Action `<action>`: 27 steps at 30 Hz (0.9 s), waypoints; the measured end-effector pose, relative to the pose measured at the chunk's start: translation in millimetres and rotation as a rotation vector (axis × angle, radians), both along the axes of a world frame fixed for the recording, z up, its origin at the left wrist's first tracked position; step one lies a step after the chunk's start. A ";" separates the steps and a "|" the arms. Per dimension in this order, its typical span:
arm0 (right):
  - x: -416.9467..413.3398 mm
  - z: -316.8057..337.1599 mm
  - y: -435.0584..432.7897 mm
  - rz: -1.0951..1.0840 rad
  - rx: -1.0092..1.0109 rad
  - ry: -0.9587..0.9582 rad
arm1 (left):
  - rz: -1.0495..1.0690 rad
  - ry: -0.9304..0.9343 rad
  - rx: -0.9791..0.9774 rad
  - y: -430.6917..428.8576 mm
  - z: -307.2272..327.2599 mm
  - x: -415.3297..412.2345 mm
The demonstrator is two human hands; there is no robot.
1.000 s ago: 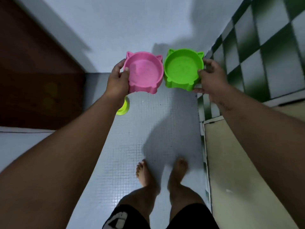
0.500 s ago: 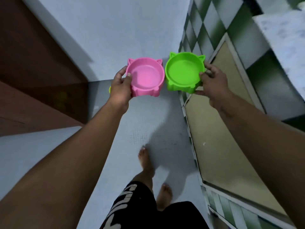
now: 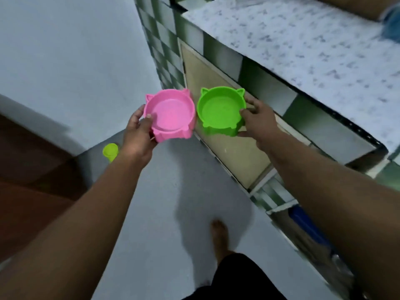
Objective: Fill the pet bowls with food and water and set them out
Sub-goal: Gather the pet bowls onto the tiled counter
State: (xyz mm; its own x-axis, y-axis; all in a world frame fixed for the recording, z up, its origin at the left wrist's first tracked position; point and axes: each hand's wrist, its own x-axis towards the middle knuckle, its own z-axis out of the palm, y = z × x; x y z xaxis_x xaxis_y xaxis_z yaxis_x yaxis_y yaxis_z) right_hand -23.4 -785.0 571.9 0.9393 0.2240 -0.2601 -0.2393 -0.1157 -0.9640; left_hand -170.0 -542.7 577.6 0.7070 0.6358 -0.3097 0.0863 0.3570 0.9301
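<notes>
Your left hand [image 3: 138, 135] grips the pink bowl [image 3: 170, 116]; your right hand [image 3: 257, 122] grips the green bowl [image 3: 220, 110], both empty, mid-air at 12 o'clock. Walking barefoot, you could clip the counter [image 3: 303, 50] edge at 2 o'clock and drop one.

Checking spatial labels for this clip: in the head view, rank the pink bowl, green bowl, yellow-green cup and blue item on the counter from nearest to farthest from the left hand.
1. pink bowl, held in the left hand.
2. yellow-green cup, on the floor to its left.
3. green bowl, held in the right hand.
4. blue item, on the counter, far right.
</notes>
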 end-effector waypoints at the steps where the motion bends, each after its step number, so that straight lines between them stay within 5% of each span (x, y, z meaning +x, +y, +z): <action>1: -15.7 -2.1 -19.1 -0.025 -0.023 0.005 | -0.030 -0.006 -0.005 -15.8 0.8 -8.7; 16: -182.3 -2.8 -313.4 -0.421 -0.057 -0.078 | -0.401 0.048 0.045 -273.2 -5.1 -85.8; 27: -264.5 18.5 -610.5 -0.708 -0.083 -0.066 | -0.674 -0.002 0.011 -572.6 -15.4 -72.5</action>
